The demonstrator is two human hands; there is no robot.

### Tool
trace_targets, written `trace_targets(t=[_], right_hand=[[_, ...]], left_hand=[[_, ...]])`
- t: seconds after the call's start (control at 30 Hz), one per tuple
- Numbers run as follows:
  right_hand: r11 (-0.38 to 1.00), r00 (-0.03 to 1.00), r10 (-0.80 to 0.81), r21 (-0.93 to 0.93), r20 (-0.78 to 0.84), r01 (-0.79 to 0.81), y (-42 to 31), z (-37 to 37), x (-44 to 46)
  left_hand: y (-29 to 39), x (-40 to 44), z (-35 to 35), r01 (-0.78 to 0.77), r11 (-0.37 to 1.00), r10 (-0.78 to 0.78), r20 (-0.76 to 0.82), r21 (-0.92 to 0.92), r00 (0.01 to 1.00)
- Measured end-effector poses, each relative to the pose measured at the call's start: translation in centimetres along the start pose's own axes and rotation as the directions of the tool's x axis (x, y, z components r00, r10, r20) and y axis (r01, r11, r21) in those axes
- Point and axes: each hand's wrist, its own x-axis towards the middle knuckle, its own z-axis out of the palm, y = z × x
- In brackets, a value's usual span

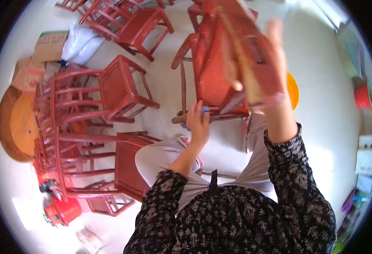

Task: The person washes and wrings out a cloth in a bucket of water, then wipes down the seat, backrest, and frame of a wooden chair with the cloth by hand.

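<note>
My left hand [198, 122] is closed round a small blue thing [205, 110], perhaps a cloth or sponge, mostly hidden by the fingers. It is against the lower rail of a red wooden chair [213, 76] lying tipped in front of me. My right hand [277, 55], blurred by motion, is raised at the right side of a red wooden piece [260, 59] with a bare yellowish edge [243, 63]. Its thumb lies across the front and its fingers stretch up along the side. Whether this piece is joined to the chair I cannot tell.
Several red wooden chairs [118, 84] crowd the left. Behind them are a round wooden top [18, 122], cardboard boxes [50, 44] and white plastic bags [81, 44]. A yellow round container [293, 91] is partly hidden by my right arm. A red bucket [363, 95] stands far right.
</note>
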Motion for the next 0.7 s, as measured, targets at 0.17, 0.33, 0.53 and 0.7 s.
trace_targets(t=[0.17, 0.33, 0.53, 0.7], right_hand=[[0.146, 0.707, 0.247, 0.696, 0.663, -0.703, -0.9, -3.0, 0.3], [0.217, 0.733, 0.201, 0.7, 0.65, -0.68, -0.8, -3.1, 0.9], [0.135, 0.65, -0.005, 0.644, 0.76, -0.753, 1.3, -3.4, 1.4], [0.128, 0.681, 0.04, 0.672, 0.731, -0.729, 1.3, -3.5, 1.0]], left_hand=[[-0.2, -1.1, 1.9, 0.14, 0.988, -0.146, -0.098, -0.071, 0.984], [-9.0, -2.1, 4.3, 0.444, 0.882, -0.471, -0.279, -0.158, 0.837], [-12.4, -1.1, 4.3, 0.768, 0.294, -0.95, -0.265, -0.569, 0.167], [-6.8, 2.3, -0.5, 0.507, 0.361, -0.926, -0.239, -0.783, 0.291]])
